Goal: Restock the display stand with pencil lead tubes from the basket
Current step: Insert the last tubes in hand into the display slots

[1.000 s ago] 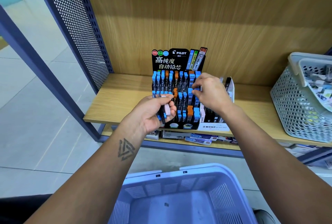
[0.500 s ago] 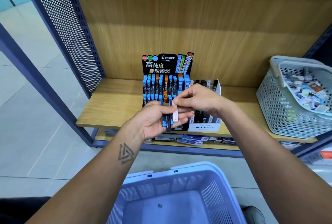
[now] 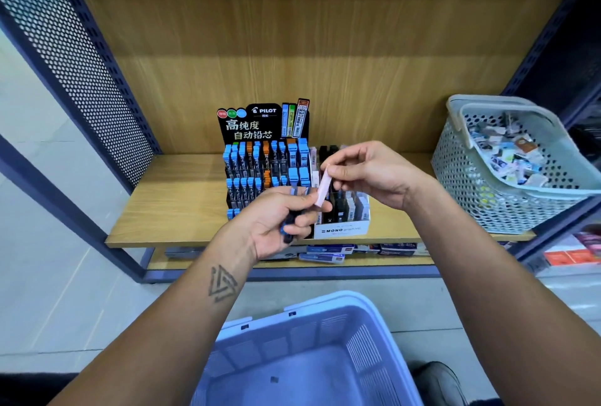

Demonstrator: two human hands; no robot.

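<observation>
Head view: my right hand (image 3: 367, 174) pinches pink tube (image 3: 323, 187) top, near-upright; left hand (image 3: 282, 223) grips blue tubes (image 3: 290, 226); display stand (image 3: 265, 171) just behind-left.

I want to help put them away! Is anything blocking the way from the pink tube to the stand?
Nothing visible blocks it. The right hand pinches the pink tube just in front of the display stand, and only open air lies between them. The left hand holds other tubes, lower down.
</observation>
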